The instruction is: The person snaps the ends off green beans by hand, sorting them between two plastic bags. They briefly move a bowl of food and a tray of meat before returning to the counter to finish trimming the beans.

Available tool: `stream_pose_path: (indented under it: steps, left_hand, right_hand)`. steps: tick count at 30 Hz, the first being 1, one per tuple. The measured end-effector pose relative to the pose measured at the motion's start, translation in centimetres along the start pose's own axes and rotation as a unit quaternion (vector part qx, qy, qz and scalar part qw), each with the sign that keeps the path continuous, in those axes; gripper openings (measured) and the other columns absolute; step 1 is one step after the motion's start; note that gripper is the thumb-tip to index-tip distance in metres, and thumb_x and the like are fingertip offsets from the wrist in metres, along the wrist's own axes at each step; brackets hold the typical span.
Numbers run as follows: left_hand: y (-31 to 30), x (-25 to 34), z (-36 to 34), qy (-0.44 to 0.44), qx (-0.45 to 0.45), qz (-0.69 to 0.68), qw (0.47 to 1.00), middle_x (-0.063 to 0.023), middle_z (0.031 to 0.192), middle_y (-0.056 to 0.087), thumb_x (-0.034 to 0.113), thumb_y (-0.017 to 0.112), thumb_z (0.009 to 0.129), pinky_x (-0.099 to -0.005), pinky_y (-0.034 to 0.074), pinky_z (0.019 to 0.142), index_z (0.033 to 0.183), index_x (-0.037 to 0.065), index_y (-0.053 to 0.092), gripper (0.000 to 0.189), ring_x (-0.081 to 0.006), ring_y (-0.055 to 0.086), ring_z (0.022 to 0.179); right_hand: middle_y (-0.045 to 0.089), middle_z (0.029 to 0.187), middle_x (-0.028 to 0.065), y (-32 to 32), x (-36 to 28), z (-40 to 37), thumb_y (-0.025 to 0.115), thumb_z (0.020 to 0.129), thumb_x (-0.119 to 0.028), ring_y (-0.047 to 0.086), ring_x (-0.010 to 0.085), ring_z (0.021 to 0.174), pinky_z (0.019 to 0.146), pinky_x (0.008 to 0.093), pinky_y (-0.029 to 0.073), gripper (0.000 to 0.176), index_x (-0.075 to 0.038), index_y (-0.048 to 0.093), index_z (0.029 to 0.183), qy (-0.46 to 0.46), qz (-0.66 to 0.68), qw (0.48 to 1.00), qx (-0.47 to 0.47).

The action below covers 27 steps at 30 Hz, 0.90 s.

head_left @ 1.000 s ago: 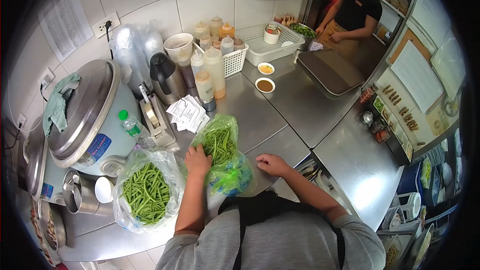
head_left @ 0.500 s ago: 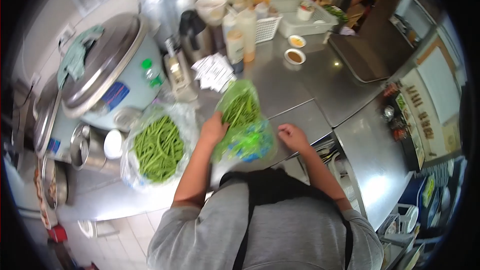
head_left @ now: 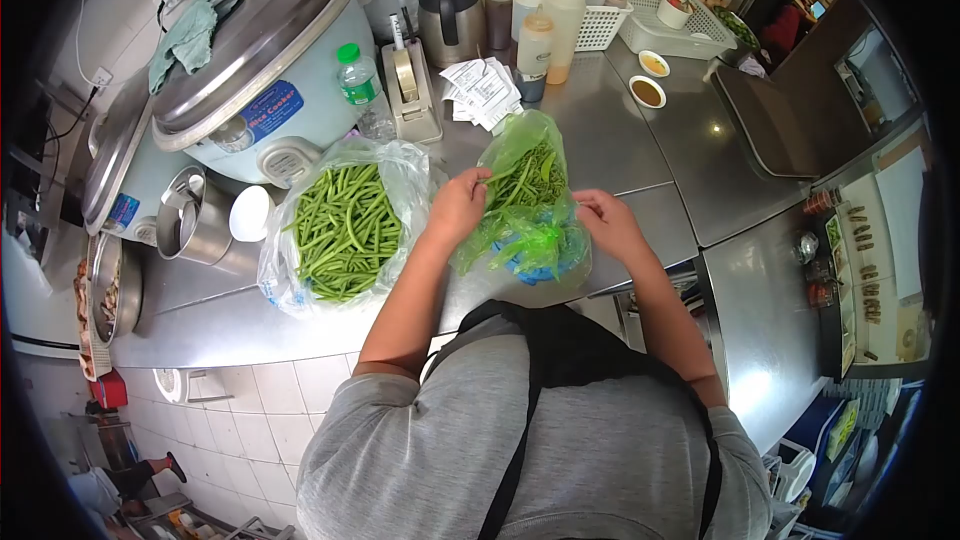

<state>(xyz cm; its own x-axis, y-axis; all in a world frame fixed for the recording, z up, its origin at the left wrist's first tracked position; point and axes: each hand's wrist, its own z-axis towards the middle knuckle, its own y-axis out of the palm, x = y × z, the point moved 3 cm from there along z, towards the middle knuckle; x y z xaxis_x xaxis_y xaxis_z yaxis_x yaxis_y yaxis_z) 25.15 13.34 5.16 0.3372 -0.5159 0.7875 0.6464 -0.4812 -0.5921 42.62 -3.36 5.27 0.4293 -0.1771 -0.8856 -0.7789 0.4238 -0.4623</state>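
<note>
A green plastic bag [head_left: 548, 155] with thin green pieces inside lies on the steel counter in front of me. My left hand [head_left: 460, 205] pinches the bag's left edge. On the other side, my right hand [head_left: 608, 222] has its fingers closed at the bag's right edge. Blue material [head_left: 535, 258] shows through the crumpled lower plastic. To the left, a clear plastic bag [head_left: 410, 175] stands open around a heap of cut green beans [head_left: 348, 230].
Two rice cookers [head_left: 235, 70], a metal pot [head_left: 205, 230] and a white cup [head_left: 250, 213] line the left. Behind are a tape dispenser [head_left: 412, 90], paper slips [head_left: 483, 90], squeeze bottles [head_left: 566, 25] and two sauce bowls [head_left: 647, 92]. A dark tray [head_left: 765, 125] lies at right.
My right hand has moved in to the bag's right edge, where before it was apart from it. The view has shifted, and a person's leg now shows at lower left.
</note>
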Motion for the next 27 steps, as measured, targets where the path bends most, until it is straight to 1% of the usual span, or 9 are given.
stream_pose_path:
  steps: [5, 8, 11, 14, 17, 20, 23, 25, 27]
  left_hand:
    - [-2.1, 1.4, -0.8, -0.021, -0.002, 0.088, 0.996, -0.0148, 0.076, 0.060, 0.011, 0.047, 0.078, -0.0369, 0.045, 0.066, 0.098, 0.006, 0.055, 0.022, -0.0302, 0.058, 0.073]
    - [-2.7, 1.3, -1.2, -0.007, 0.012, 0.131, 0.991, -0.0143, 0.076, 0.060, 0.011, 0.048, 0.077, -0.0395, 0.045, 0.064, 0.094, 0.007, 0.056, 0.019, -0.0322, 0.057, 0.072]
    - [-2.7, 2.5, -1.8, 0.026, 0.021, 0.139, 0.990, -0.0146, 0.077, 0.060, 0.012, 0.050, 0.076, -0.0409, 0.045, 0.062, 0.092, 0.008, 0.057, 0.018, -0.0331, 0.057, 0.071]
    - [-2.6, 3.1, -1.7, 0.037, 0.023, 0.143, 0.989, -0.0148, 0.076, 0.060, 0.013, 0.051, 0.075, -0.0414, 0.045, 0.061, 0.088, 0.008, 0.058, 0.015, -0.0333, 0.057, 0.070]
    - [-2.5, 3.1, -1.4, 0.030, 0.022, 0.134, 0.990, -0.0148, 0.076, 0.059, 0.015, 0.051, 0.075, -0.0415, 0.045, 0.061, 0.086, 0.009, 0.058, 0.014, -0.0329, 0.057, 0.069]
    - [-1.6, 3.2, -1.0, 0.037, 0.012, 0.114, 0.993, -0.0149, 0.075, 0.059, 0.016, 0.052, 0.075, -0.0417, 0.045, 0.060, 0.085, 0.008, 0.057, 0.014, -0.0327, 0.057, 0.069]
    - [0.0, 3.3, -0.9, 0.029, -0.027, 0.072, 0.997, -0.0157, 0.073, 0.059, 0.018, 0.052, 0.075, -0.0416, 0.044, 0.061, 0.083, 0.007, 0.056, 0.014, -0.0329, 0.056, 0.070]
    - [1.3, 3.1, -0.9, 0.044, -0.041, 0.031, 0.998, -0.0164, 0.073, 0.058, 0.018, 0.052, 0.076, -0.0417, 0.043, 0.061, 0.082, 0.005, 0.056, 0.015, -0.0331, 0.056, 0.070]
    - [1.8, 2.8, -0.8, 0.041, -0.041, 0.009, 0.998, -0.0165, 0.071, 0.057, 0.016, 0.053, 0.075, -0.0406, 0.043, 0.061, 0.082, 0.004, 0.056, 0.014, -0.0339, 0.055, 0.067]
  right_hand:
    - [0.058, 0.083, 0.0102, 4.0, -2.1, 2.4, 0.055, 0.076, -0.015, 0.055, 0.0151, 0.068, 0.062, 0.0260, 0.044, 0.025, -0.004, 0.055, 0.099, -0.037, 0.009, 0.997, -0.062]
    - [0.056, 0.087, 0.0098, 5.0, -4.7, 2.8, 0.056, 0.076, -0.015, 0.057, 0.0197, 0.072, 0.063, 0.0297, 0.045, 0.025, -0.007, 0.056, 0.099, -0.046, -0.019, 0.999, -0.016]
    - [0.054, 0.088, 0.0085, 4.7, -7.8, 3.2, 0.056, 0.075, -0.015, 0.056, 0.0254, 0.072, 0.064, 0.0344, 0.045, 0.024, -0.010, 0.057, 0.098, -0.160, -0.163, 0.968, 0.106]
    - [0.054, 0.086, 0.0075, 4.6, -7.3, 4.2, 0.055, 0.074, -0.016, 0.054, 0.0297, 0.073, 0.065, 0.0377, 0.044, 0.015, -0.010, 0.058, 0.088, -0.221, -0.259, 0.938, 0.062]
    - [0.054, 0.081, 0.0076, 4.3, -7.1, 4.4, 0.053, 0.075, -0.016, 0.054, 0.0295, 0.071, 0.062, 0.0384, 0.044, 0.009, -0.008, 0.055, 0.078, -0.213, -0.322, 0.922, 0.020]
    - [0.055, 0.076, 0.0107, 4.6, -6.6, 4.4, 0.051, 0.075, -0.015, 0.053, 0.0301, 0.069, 0.059, 0.0384, 0.043, 0.009, -0.006, 0.052, 0.072, -0.172, -0.304, 0.936, 0.030]
    - [0.054, 0.066, 0.0103, 4.4, -4.5, 5.2, 0.047, 0.076, -0.014, 0.054, 0.0239, 0.059, 0.054, 0.0332, 0.043, 0.012, -0.005, 0.051, 0.070, -0.203, -0.190, 0.955, 0.101]
    - [0.053, 0.062, 0.0081, 4.3, -4.2, 5.5, 0.046, 0.077, -0.014, 0.053, 0.0182, 0.055, 0.052, 0.0293, 0.042, 0.013, -0.004, 0.050, 0.069, -0.058, -0.008, 0.995, 0.077]
    - [0.053, 0.060, 0.0059, 4.2, -3.8, 5.8, 0.046, 0.077, -0.014, 0.052, 0.0135, 0.052, 0.050, 0.0264, 0.041, 0.015, -0.003, 0.050, 0.069, 0.032, 0.141, 0.987, 0.073]
